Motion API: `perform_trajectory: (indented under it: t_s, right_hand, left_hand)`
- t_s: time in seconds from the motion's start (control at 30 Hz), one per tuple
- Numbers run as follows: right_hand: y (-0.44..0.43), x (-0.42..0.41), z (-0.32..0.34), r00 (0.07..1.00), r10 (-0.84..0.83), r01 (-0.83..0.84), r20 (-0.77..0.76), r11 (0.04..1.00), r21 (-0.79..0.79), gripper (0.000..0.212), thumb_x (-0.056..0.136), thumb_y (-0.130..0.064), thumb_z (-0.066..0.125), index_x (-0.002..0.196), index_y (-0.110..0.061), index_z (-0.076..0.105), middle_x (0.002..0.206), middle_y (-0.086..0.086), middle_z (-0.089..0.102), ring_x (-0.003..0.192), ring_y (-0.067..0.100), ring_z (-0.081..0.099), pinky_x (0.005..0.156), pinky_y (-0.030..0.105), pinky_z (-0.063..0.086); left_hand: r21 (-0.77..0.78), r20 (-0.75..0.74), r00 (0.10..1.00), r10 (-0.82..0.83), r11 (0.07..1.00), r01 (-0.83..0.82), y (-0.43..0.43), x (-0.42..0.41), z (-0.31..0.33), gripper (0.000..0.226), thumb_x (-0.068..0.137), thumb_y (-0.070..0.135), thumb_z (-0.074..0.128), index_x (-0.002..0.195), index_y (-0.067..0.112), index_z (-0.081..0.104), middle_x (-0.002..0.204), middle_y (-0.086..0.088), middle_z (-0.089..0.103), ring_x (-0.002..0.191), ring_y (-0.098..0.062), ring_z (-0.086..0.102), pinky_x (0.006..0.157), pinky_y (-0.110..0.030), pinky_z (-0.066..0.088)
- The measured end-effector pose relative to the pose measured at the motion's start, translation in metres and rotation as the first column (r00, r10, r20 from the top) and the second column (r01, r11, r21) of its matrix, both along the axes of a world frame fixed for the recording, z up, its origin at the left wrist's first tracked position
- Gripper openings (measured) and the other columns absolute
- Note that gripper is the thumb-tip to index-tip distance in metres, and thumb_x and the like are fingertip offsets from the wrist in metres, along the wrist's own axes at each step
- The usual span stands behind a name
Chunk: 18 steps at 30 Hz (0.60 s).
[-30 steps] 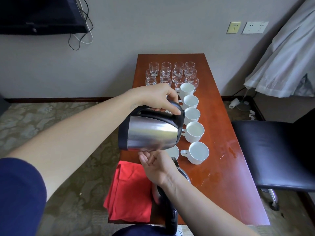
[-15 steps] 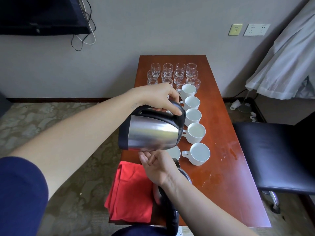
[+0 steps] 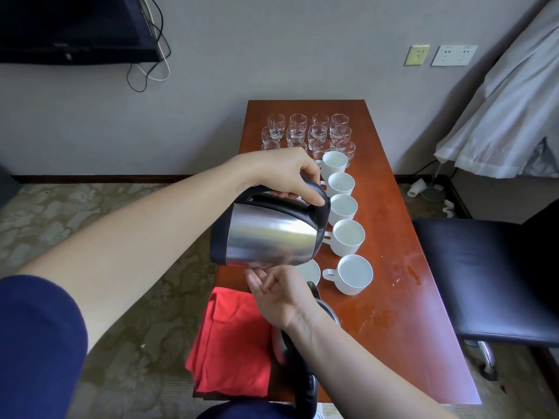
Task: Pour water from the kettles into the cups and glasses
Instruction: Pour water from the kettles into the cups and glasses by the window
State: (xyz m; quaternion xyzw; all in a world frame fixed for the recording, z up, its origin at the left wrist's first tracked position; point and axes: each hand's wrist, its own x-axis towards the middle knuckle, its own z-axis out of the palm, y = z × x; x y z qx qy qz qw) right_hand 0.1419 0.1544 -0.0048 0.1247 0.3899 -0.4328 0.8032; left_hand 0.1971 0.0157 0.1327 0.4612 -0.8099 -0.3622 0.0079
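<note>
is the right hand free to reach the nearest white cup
Probably yes: the right hand only touches the kettle from below, holding nothing, and the nearest cup stands to its right, handle toward it, uncovered.

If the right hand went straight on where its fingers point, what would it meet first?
Probably the base of the tilted steel kettle with black handle; the right hand points up at it, fingers seemingly touching, depth unclear.

We note soft, even light; glare streaks the kettle (image 3: 266,234) and the table's (image 3: 393,207) right edge. Wide-angle bending at frame edges; near sleeve (image 3: 36,343) blurred.
</note>
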Motion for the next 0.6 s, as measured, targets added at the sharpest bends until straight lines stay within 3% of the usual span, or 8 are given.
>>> perform_trajectory:
  t_s: [0.2,0.43,0.6]
  right_hand:
    - [-0.0002,0.0004,-0.0021,1.000,-0.012,0.011,0.016,1.000,0.018,0.071,0.075,0.017,0.007,0.130,0.010,0.052,0.137,0.016,0.056,0.134,0.025,0.046,0.116,0.031,0.030]
    - [-0.0019,-0.0053,-0.0040,0.998,-0.018,0.017,0.054,0.999,0.028,0.059,0.074,0.015,0.010,0.108,0.006,0.058,0.134,0.016,0.058,0.129,0.025,0.052,0.115,0.031,0.033]
    - [-0.0045,-0.0095,-0.0011,1.000,-0.001,0.000,0.016,1.000,0.028,0.055,0.079,0.016,0.007,0.096,0.007,0.059,0.139,0.017,0.053,0.138,0.025,0.042,0.118,0.029,0.027]
  left_hand:
    - [0.000,0.000,1.000,0.006,1.000,-0.006,0.0013,-0.0010,-0.0005,0.025,0.083,0.036,0.076,0.092,0.013,0.072,0.051,0.009,0.056,0.043,-0.007,0.047,0.046,-0.020,0.039]
    - [0.009,-0.014,1.000,0.017,1.000,-0.017,0.0063,-0.0007,-0.0027,0.025,0.083,0.035,0.077,0.092,0.012,0.071,0.051,0.007,0.055,0.042,-0.010,0.046,0.045,-0.020,0.038]
    - [-0.008,-0.043,0.998,0.044,0.999,-0.045,0.0077,0.0038,-0.0009,0.025,0.082,0.037,0.077,0.093,0.015,0.072,0.052,0.008,0.056,0.044,-0.010,0.047,0.047,-0.023,0.040]
